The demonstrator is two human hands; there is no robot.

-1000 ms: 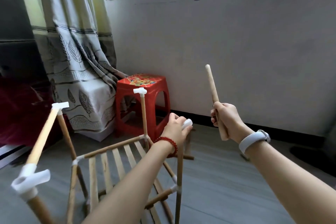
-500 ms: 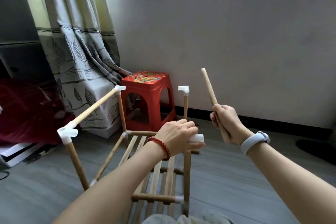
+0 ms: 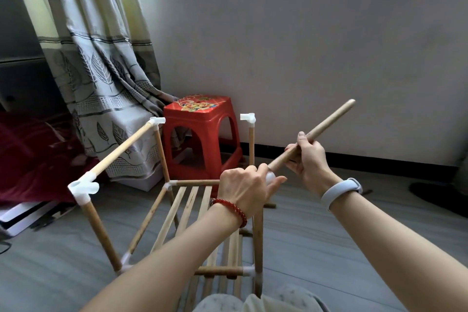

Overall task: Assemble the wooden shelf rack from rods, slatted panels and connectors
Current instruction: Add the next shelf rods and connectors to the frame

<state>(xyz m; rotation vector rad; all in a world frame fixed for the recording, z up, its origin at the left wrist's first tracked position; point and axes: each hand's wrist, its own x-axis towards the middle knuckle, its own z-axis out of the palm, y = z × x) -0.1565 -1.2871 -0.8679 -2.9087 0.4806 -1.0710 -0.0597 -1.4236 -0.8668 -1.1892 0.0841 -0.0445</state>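
Gripping the loose rod (image 3: 314,134), my right hand (image 3: 310,159) angles it into the white connector (image 3: 270,178) my left hand (image 3: 244,191) clutches atop the rack (image 3: 192,210). No legible writing. Red stool (image 3: 202,129) stands behind.

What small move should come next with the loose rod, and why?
Probably push the rod down-left into the white connector. The right hand grips the rod with its lower end right at that connector, which the left hand holds atop the near right post.
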